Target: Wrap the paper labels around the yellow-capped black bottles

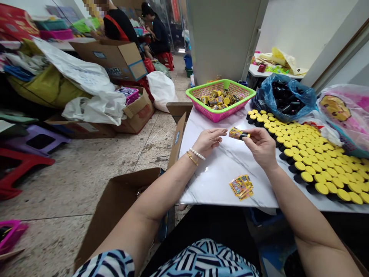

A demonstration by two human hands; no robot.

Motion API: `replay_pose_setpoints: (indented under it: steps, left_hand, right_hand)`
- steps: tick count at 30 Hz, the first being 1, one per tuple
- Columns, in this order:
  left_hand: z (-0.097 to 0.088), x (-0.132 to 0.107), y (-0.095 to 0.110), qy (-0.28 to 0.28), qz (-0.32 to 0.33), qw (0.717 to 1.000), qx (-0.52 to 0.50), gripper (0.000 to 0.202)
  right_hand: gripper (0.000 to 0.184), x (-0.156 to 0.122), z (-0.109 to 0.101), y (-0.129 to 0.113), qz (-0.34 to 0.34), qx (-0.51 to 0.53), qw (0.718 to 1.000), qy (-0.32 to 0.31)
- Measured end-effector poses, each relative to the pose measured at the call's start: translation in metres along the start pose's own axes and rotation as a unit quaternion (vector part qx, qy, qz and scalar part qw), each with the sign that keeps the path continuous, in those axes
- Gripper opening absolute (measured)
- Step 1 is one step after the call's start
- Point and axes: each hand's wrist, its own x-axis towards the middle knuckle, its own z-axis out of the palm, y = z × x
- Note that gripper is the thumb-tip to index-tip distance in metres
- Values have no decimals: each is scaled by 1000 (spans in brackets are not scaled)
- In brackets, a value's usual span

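Observation:
My right hand [261, 145] pinches a small black tube with a yellow printed label [238, 134] wrapped round it, above the white marble table [219, 173]. My left hand [209, 139] hovers just left of the tube, fingers curled, its fingertips close to the label's end; whether they touch it I cannot tell. A small stack of yellow labels [241, 187] lies on the table near its front edge. To the right stand several rows of black tubes with yellow caps [311, 154].
A green and pink basket [220, 98] of labelled tubes sits at the table's far end, beside a blue bag of black tubes [284, 98]. Open cardboard boxes [115, 215] stand on the floor at my left. Two people sit far back.

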Motion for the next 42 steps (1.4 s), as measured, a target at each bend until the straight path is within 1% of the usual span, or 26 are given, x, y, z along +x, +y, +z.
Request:
replay_pose_setpoints:
  steps: [1, 2, 3, 5, 6, 7, 9, 12, 14, 17, 18, 19, 21, 23, 26, 28, 30, 32, 34, 36, 39, 42]
  left_hand:
    - [-1, 0, 1, 12, 14, 1000, 3, 48]
    - [-2, 0, 1, 10, 22, 1000, 7, 53]
    - [-2, 0, 0, -10, 24, 1000, 13, 57]
    - [-2, 0, -2, -78, 20, 996, 34, 60]
    - [-2, 1, -3, -105, 20, 993, 47, 58]
    - [-2, 1, -4, -120, 20, 991, 59, 53]
    - [-3, 2, -5, -117, 22, 990, 76, 48]
    - [-3, 4, -5, -110, 10, 990, 87, 49]
    - [-2, 4, -6, -127, -4, 987, 95, 51]
    - [0, 2, -8, -169, -29, 979, 109, 50]
    - [0, 2, -8, -172, -33, 978, 109, 51]
    - [-1, 1, -7, -164, -31, 981, 102, 54]
    - [-3, 1, -6, -133, -25, 988, 80, 61]
    - [-5, 1, -4, -115, -15, 991, 73, 60]
    - [-6, 2, -3, -125, 25, 986, 111, 48]
    - [-6, 3, -3, -127, 65, 981, 131, 43]
    - [-6, 3, -4, -132, 86, 977, 143, 42]
    - [-6, 3, -3, -144, 77, 974, 160, 43]
    - [-6, 2, -3, -156, 65, 971, 169, 44]
    - [-5, 2, -4, -160, 68, 971, 165, 44]
    - [-2, 2, -7, -164, 92, 971, 150, 44]
    - [0, 2, -10, -171, 95, 969, 151, 45]
  right_hand:
    - [29, 0, -2, -2, 2, 1, 1000, 2]
    - [31, 1, -3, -3, 3, -1, 1000, 0]
    - [33, 1, -3, -3, 3, -9, 1000, -7]
    - [35, 0, -2, -1, -6, -35, 999, -27]
    - [35, 0, -1, 0, -14, -46, 998, -37]
    - [33, 0, -1, 2, -22, -51, 997, -45]
    - [31, 0, -1, 6, -32, -43, 997, -61]
    - [29, 0, -3, 6, -51, -49, 994, -80]
    - [27, -1, -3, 4, -85, -88, 989, -79]
    - [26, -2, -1, -1, -143, -155, 975, -72]
    - [27, -2, -1, -2, -151, -167, 972, -71]
    - [28, -2, -2, -4, -153, -175, 970, -70]
    - [30, -1, -4, -6, -148, -181, 970, -64]
    - [28, 0, -6, -6, -147, -195, 968, -59]
    - [23, 1, -5, -5, -142, -206, 966, -64]
    - [24, 1, -3, -5, -121, -180, 974, -67]
    - [27, 0, -2, -5, -101, -153, 981, -65]
    - [27, 0, -2, -5, -105, -157, 980, -69]
    - [25, 0, -4, -6, -127, -184, 972, -75]
    - [25, 0, -4, -7, -139, -203, 966, -76]
    - [24, -1, -3, -6, -120, -203, 968, -79]
    - [24, -3, -2, -3, -94, -192, 973, -90]
